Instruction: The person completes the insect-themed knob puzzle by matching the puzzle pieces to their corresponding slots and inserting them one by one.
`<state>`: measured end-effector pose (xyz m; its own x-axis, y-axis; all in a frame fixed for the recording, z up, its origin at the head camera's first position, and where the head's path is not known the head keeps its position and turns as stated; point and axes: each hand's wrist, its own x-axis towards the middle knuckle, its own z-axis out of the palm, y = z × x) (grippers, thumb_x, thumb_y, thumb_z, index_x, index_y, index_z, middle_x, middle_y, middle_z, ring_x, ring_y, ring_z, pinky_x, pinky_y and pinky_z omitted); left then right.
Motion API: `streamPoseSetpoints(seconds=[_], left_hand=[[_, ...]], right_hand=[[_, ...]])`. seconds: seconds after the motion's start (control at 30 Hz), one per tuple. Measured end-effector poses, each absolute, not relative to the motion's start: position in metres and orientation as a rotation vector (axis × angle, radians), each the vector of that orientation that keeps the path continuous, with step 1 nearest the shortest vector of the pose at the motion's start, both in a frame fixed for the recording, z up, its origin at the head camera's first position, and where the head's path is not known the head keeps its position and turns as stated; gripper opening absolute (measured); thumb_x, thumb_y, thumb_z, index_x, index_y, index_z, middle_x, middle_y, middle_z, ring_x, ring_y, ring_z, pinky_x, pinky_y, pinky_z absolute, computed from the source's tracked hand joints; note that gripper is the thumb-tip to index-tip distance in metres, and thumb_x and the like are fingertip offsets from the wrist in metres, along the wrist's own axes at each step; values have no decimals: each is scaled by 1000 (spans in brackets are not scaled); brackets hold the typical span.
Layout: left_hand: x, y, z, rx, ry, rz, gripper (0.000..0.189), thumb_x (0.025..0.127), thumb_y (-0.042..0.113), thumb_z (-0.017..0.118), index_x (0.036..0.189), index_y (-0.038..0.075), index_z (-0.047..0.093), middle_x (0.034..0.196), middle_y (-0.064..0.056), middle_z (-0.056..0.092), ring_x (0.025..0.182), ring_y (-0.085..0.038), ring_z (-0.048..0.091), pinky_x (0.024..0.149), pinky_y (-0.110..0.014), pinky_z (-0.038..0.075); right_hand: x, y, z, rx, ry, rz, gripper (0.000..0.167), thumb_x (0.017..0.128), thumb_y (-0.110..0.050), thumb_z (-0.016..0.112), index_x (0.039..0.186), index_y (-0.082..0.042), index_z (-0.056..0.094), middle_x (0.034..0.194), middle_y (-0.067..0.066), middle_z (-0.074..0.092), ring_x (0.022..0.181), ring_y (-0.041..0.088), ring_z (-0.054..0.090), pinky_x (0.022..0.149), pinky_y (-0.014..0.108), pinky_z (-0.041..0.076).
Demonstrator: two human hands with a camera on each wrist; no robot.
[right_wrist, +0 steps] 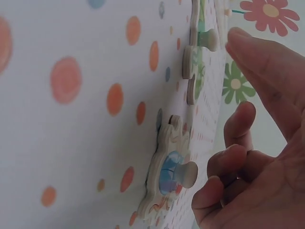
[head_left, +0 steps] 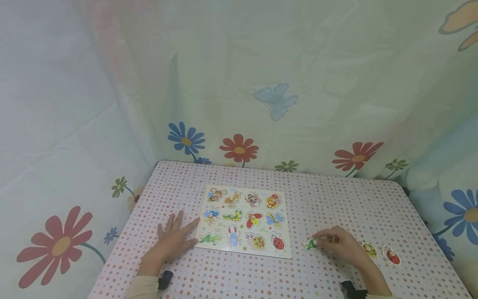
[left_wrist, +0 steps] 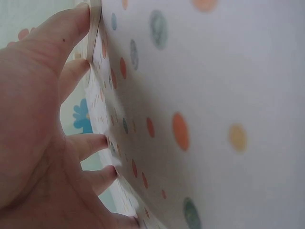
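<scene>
A pale wooden puzzle board (head_left: pixel 243 251) with rows of insect pictures lies flat on the table. My left hand (head_left: pixel 172 241) is spread at its left side, thumb and index finger right at the edge and the other fingertips resting on the tablecloth. To the right of the board lies a green grasshopper puzzle piece (head_left: pixel 310 245) with a small knob (right_wrist: pixel 209 40). My right hand (head_left: pixel 341 245) hovers over it, fingertips close to the knob, the other fingers curled loosely. A blue knobbed puzzle piece (right_wrist: pixel 167 174) lies below those curled fingers; the head view hides it behind the hand.
Right of my right hand lie a snail puzzle piece (head_left: pixel 369 251) and a ladybug puzzle piece (head_left: pixel 392 256). The table (head_left: pixel 336 199) wears a dotted cloth. A flower-printed curtain (head_left: pixel 231 83) hangs close behind it and along both sides.
</scene>
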<state>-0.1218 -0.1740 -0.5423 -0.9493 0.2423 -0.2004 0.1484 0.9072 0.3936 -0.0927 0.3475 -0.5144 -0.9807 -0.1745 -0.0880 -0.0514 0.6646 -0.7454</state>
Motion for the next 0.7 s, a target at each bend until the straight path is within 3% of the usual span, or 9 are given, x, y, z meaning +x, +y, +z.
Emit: streamPoseSetpoints(seconds=[0.33, 0.7], left_hand=[[-121, -174, -542, 297, 2824, 562, 63, 96, 47, 62, 154, 36, 38, 165, -20, 2, 147, -50, -4, 106, -77, -7], [-122, -175, -543, 298, 2831, 562, 63, 96, 47, 62, 154, 37, 38, 165, -20, 2, 147, -50, -3, 106, -77, -7]], right_hand=[[-91, 347, -518, -262, 2806, -1124, 15, 83, -14, 81, 98, -13, 79, 79, -6, 61, 69, 11, 47, 59, 27, 43], [-93, 345, -523, -150, 2814, -1037, 16, 81, -15, 82, 96, -17, 78, 82, -4, 59, 75, 14, 48, 64, 28, 43]])
